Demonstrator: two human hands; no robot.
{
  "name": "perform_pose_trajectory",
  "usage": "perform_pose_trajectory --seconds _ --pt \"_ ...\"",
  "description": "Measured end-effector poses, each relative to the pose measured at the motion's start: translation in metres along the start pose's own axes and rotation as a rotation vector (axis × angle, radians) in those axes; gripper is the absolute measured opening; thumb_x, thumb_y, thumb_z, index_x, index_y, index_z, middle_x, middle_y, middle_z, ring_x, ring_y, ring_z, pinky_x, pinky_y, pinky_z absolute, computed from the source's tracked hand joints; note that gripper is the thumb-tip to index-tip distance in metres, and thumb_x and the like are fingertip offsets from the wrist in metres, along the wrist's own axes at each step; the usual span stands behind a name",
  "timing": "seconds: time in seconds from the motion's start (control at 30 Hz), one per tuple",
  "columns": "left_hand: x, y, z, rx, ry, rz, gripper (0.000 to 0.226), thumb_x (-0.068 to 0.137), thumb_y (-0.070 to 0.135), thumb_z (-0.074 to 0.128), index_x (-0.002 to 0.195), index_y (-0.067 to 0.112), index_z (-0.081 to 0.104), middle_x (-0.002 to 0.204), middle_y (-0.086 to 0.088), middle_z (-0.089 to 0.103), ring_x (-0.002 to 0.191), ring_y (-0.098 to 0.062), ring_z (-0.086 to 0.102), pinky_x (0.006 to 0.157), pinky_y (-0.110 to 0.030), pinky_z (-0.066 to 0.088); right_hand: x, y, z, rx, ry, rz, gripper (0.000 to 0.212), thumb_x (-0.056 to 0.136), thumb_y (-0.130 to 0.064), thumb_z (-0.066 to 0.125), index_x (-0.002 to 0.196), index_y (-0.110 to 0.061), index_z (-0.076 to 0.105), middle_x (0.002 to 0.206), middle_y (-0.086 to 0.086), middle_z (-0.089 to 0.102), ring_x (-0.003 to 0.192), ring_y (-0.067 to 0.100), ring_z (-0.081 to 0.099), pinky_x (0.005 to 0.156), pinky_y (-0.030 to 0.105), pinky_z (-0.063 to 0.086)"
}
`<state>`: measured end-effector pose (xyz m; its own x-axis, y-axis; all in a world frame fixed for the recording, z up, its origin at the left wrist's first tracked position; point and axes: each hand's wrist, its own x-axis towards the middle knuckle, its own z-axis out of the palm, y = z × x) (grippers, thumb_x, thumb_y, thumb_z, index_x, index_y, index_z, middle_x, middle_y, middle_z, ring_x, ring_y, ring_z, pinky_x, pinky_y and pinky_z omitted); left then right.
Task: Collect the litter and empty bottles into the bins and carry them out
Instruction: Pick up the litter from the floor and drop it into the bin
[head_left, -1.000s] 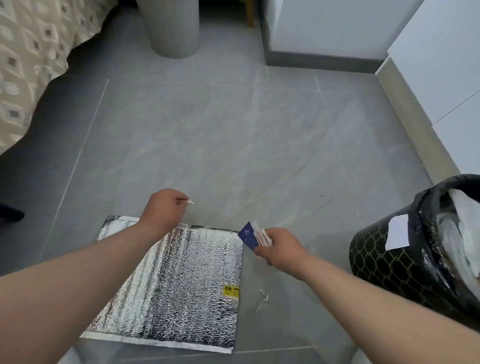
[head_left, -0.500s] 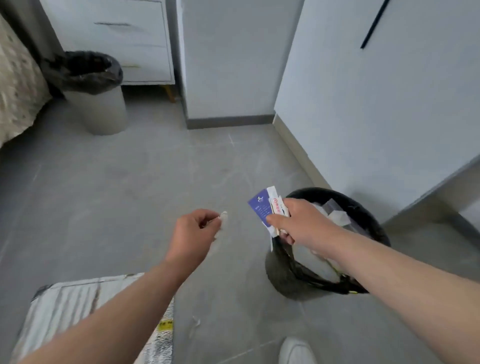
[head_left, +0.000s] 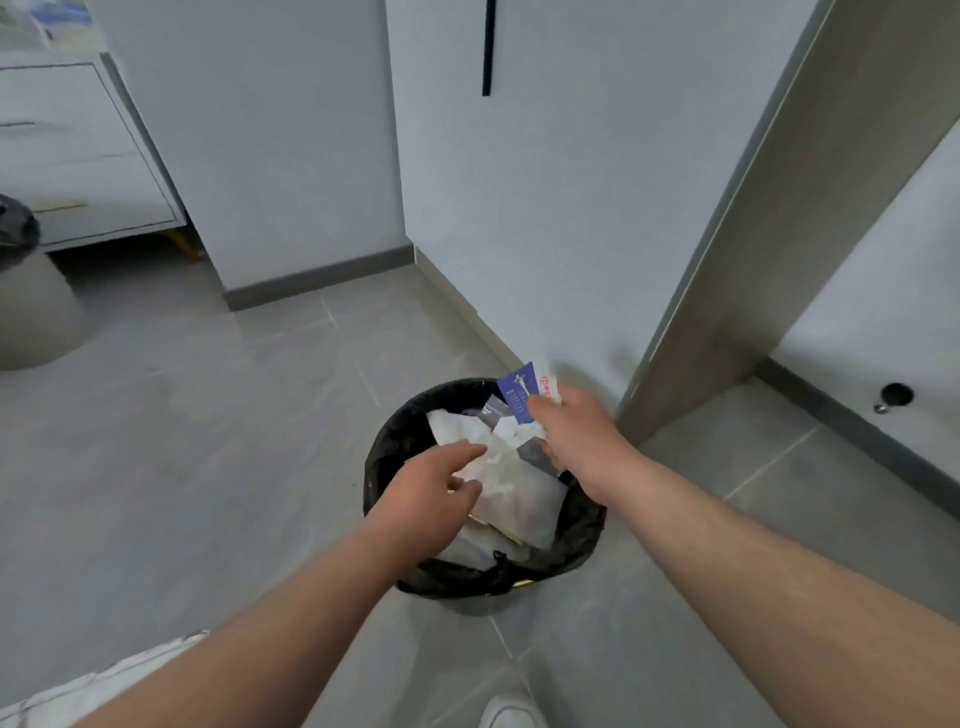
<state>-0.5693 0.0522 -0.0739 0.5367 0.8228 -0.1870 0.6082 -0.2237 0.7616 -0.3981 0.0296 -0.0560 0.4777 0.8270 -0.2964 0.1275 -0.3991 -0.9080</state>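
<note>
A round bin with a black liner (head_left: 576, 540) stands on the grey floor by the white wall, full of crumpled white paper and wrappers (head_left: 519, 499). My right hand (head_left: 576, 431) hovers over the bin's far side, shut on a blue card packet and a white slip with red print (head_left: 524, 389). My left hand (head_left: 431, 493) is over the bin's near left side, fingers spread apart above the litter, with nothing visible in it.
A second bin with a black liner (head_left: 26, 291) stands at the far left near a white drawer unit (head_left: 78, 156). A door frame (head_left: 753, 260) rises right of the bin. The silver foil bag's edge (head_left: 104, 675) and my white shoe (head_left: 509, 712) show at the bottom.
The view swung from the foil bag up to the bin. Both hands moved over the bin; the left hand opened and the small white scrap it pinched is no longer in it.
</note>
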Motion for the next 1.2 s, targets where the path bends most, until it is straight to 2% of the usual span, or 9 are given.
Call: perform_pose_trajectory --seconds 0.17,0.3,0.37,0.43,0.57,0.77,0.9,1.1,1.2 --pt "-0.019 -0.034 -0.015 0.303 0.111 0.071 0.075 0.085 0.047 0.058 0.149 0.026 0.024 0.153 0.019 0.018 0.144 -0.007 0.021 0.114 -0.025 0.022 0.007 0.016 -0.006 -0.258 -0.033 0.01 0.017 0.078 -0.009 0.041 0.084 -0.01 0.056 0.075 0.008 0.057 0.067 0.026 0.051 0.06 0.033 0.042" --pt "-0.033 -0.064 -0.008 0.402 -0.071 -0.039 0.119 0.069 0.069 0.061 0.151 0.021 -0.011 0.157 0.01 -0.021 0.139 -0.003 -0.027 0.118 -0.027 0.001 0.007 0.028 0.008 -0.556 -0.151 -0.091 0.01 0.083 -0.014 0.043 0.085 -0.011 0.051 0.084 0.005 0.057 0.072 0.023 0.054 0.062 0.032 0.04" --pt "-0.031 -0.071 -0.003 0.373 -0.057 -0.024 0.126 0.064 0.069 0.064 0.15 0.023 -0.015 0.153 0.013 -0.026 0.136 -0.001 -0.032 0.118 -0.026 0.002 0.006 0.037 0.02 -0.744 -0.259 -0.154 0.035 0.086 -0.031 0.049 0.119 -0.021 0.053 0.121 0.009 0.055 0.104 0.028 0.056 0.082 0.035 0.046" --pt "-0.029 -0.073 -0.003 0.355 -0.028 -0.005 0.129 0.061 0.068 0.067 0.15 0.022 -0.014 0.152 0.015 -0.027 0.136 0.001 -0.032 0.116 -0.023 0.0 0.006 0.048 0.033 -0.916 -0.391 -0.135 0.075 0.082 -0.056 0.051 0.148 -0.035 0.022 0.157 0.008 0.017 0.138 0.035 0.03 0.108 0.043 0.033" --pt "-0.028 -0.075 -0.002 0.284 0.014 0.011 0.13 0.06 0.06 0.074 0.15 0.021 -0.011 0.153 0.017 -0.019 0.139 0.0 -0.026 0.114 -0.019 -0.004 0.013 0.072 0.053 -1.09 -0.521 -0.057 0.091 0.074 -0.066 0.055 0.149 -0.043 0.008 0.161 0.007 -0.007 0.144 0.039 0.014 0.115 0.05 0.024" --pt "-0.029 -0.079 -0.006 0.277 -0.01 0.041 0.124 0.065 0.062 0.071 0.15 0.028 -0.013 0.151 0.014 -0.025 0.141 -0.005 -0.025 0.117 -0.024 -0.003 0.013 0.056 0.076 -1.316 -0.449 -0.036 0.085 0.074 -0.053 0.062 0.146 -0.033 0.02 0.148 0.017 0.021 0.128 0.041 0.039 0.102 0.046 0.042" --pt "-0.059 -0.09 -0.036 0.163 0.044 -0.011 0.092 0.083 0.061 0.054 0.152 0.031 0.001 0.158 0.013 -0.012 0.145 -0.003 -0.011 0.116 -0.025 0.002 -0.004 -0.01 0.094 -1.45 -0.351 -0.181 0.07 0.08 -0.038 0.052 0.145 -0.027 0.028 0.145 0.019 0.032 0.13 0.038 0.038 0.099 0.047 0.042" --pt "-0.147 -0.182 -0.089 0.064 0.224 -0.329 0.057 0.093 0.044 0.05 0.143 0.021 0.038 0.156 0.003 0.027 0.142 -0.012 0.025 0.112 -0.026 0.022 -0.062 -0.064 0.173 -1.209 -0.247 -0.615 0.035 0.091 -0.031 0.043 0.114 -0.009 0.056 0.11 0.013 0.058 0.102 0.033 0.056 0.084 0.042 0.051" --pt "-0.195 -0.243 -0.104 -0.074 0.311 -0.564 0.049 0.094 0.035 0.053 0.137 0.015 0.045 0.148 -0.003 0.041 0.135 -0.019 0.038 0.104 -0.03 0.032 -0.083 -0.039 0.232 -1.12 -0.407 -0.562 0.029 0.091 -0.028 0.046 0.108 -0.01 0.06 0.11 0.01 0.061 0.101 0.03 0.057 0.085 0.038 0.049"
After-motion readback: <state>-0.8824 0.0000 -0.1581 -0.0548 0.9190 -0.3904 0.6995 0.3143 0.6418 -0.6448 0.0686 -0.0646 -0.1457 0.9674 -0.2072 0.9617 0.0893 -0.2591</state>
